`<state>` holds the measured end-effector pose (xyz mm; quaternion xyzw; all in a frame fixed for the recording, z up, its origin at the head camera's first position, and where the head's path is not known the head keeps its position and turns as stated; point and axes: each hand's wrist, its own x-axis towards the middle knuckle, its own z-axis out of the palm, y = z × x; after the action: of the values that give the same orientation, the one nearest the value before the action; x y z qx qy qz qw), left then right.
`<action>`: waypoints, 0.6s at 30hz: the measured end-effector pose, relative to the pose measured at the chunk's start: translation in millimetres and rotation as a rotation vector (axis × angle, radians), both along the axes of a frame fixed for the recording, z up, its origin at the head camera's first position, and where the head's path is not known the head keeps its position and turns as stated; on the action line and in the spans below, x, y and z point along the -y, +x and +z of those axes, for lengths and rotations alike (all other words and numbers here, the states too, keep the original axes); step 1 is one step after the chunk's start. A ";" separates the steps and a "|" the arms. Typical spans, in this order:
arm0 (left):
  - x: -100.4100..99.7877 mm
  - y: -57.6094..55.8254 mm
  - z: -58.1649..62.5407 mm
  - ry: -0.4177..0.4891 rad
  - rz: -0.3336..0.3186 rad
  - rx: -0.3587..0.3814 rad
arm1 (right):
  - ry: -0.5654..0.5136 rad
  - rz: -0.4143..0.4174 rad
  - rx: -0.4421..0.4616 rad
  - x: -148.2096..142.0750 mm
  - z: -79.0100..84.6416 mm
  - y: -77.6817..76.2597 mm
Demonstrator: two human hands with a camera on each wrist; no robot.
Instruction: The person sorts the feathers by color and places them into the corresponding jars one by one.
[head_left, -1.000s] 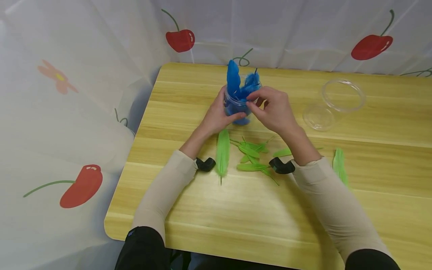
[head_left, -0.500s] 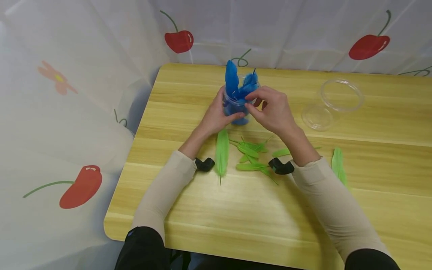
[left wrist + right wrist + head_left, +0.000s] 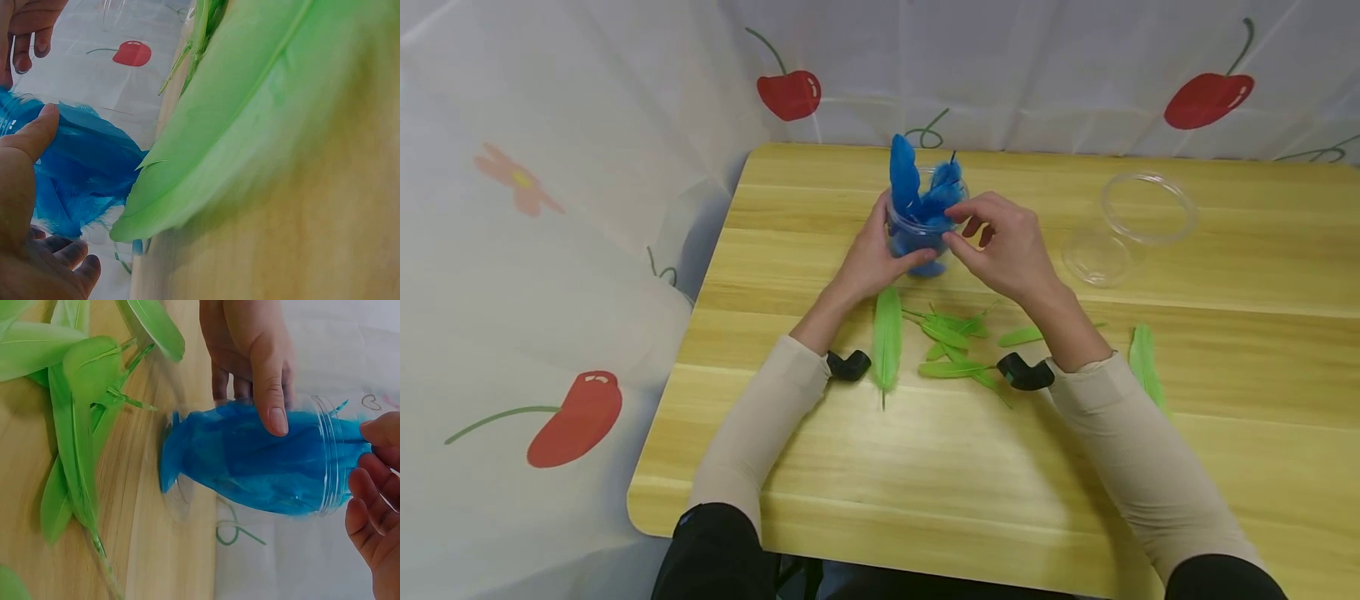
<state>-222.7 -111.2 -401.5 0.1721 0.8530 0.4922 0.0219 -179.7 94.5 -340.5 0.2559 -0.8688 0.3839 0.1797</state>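
Observation:
A clear, footed plastic cup [image 3: 187, 506] is packed with blue feathers [image 3: 906, 171], some rising above its rim. My left hand [image 3: 872, 257] holds the cup from the left side, thumb across its front, as the left wrist view also shows in the left hand [image 3: 25, 200]. At the rim, my right hand [image 3: 1007, 242] has its thumb and forefinger at a blue feather; in the right wrist view the right hand [image 3: 381, 500] appears to pinch its end. Green feathers [image 3: 947, 333] lie on the table below the hands.
Another clear footed cup [image 3: 1150, 237] stands at the right rear of the wooden table [image 3: 925, 483]. One green feather [image 3: 887, 342] lies near the left forearm, another green feather [image 3: 1144, 367] beyond the right. A cherry-printed white sheet [image 3: 1000, 75] hangs behind.
The whole head view has shifted slightly left. Both hands keep nearly the same pose at the cup; the feathers on the table stay where they were.

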 end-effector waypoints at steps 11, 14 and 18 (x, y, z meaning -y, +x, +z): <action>-4.2 3.0 5.3 -0.034 0.014 0.022 | 0.000 -0.026 -0.008 -13.1 0.0 4.1; -4.0 5.2 8.5 -0.047 0.036 0.055 | -0.010 -0.032 -0.018 -18.0 0.6 5.5; -1.5 9.0 14.6 -0.049 0.060 0.088 | -0.031 -0.054 0.010 -25.8 1.9 9.0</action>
<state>-213.7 -109.8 -386.9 0.1237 0.8678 0.4787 0.0488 -170.6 120.3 -338.7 0.2278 -0.8703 0.3934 0.1895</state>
